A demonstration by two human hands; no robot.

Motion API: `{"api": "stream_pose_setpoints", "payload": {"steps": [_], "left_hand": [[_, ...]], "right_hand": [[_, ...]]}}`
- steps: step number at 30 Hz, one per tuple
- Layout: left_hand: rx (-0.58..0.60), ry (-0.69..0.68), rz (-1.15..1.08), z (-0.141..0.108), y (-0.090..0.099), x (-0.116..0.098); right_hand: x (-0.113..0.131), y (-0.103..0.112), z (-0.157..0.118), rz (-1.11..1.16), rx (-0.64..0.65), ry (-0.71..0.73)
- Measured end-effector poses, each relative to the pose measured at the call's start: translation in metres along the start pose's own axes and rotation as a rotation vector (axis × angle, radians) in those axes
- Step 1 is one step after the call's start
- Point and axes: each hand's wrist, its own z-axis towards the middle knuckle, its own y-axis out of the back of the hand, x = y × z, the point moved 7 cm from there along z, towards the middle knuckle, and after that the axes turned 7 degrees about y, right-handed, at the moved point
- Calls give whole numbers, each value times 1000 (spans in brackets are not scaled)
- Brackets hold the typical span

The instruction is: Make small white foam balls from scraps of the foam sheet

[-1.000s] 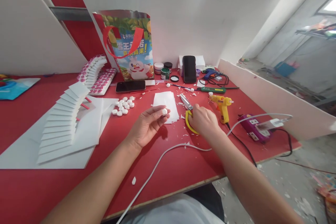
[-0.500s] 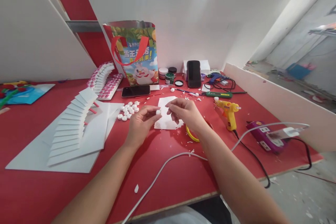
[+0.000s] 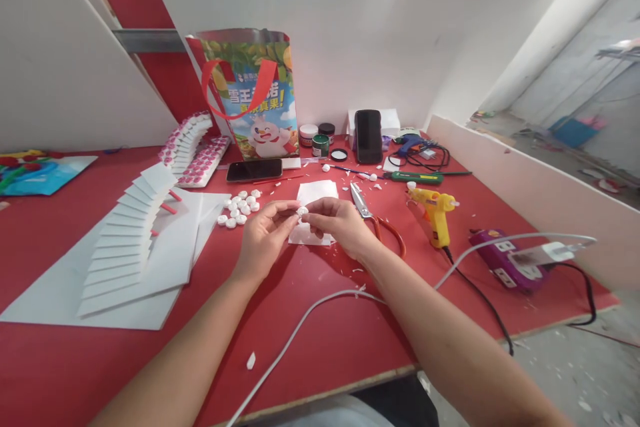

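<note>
My left hand [image 3: 265, 237] pinches a small round white rosette [image 3: 303, 211] between thumb and fingertips. The thumb and fingers of my right hand [image 3: 337, 223] close on its right side, so the piece sits between both hands. Beneath them lies a white sheet of paper [image 3: 317, 191], partly covered by my fingers. Left of my left hand is a cluster of similar white rosettes [image 3: 241, 207]. Scissors [image 3: 361, 200] with orange-red handles rest on the red table just right of my right hand.
A yellow glue gun [image 3: 439, 213] and a purple power block [image 3: 505, 260] stand at the right. A white cable [image 3: 305, 327] crosses in front. Overlapping white slats [image 3: 117, 243] lie left on boards. Behind are a phone [image 3: 255, 170], a colourful bag [image 3: 260, 100] and paint jars [image 3: 321, 145].
My right hand has moved left and come together with my left hand at the white rosette. The scissors' blades, hidden before, now show. The view has shifted slightly.
</note>
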Motion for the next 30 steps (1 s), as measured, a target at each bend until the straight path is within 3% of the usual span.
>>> {"api": "stream_pose_setpoints", "payload": {"steps": [8, 19, 30], "left_hand": [[-45, -101, 151, 3, 5, 1], [-58, -252, 320, -5, -1, -10], [15, -236, 438, 1, -7, 4]], "right_hand": [[-5, -1, 0, 47, -38, -9], [-7, -2, 0, 32, -55, 37], [-16, 5, 6, 104, -93, -57]]}}
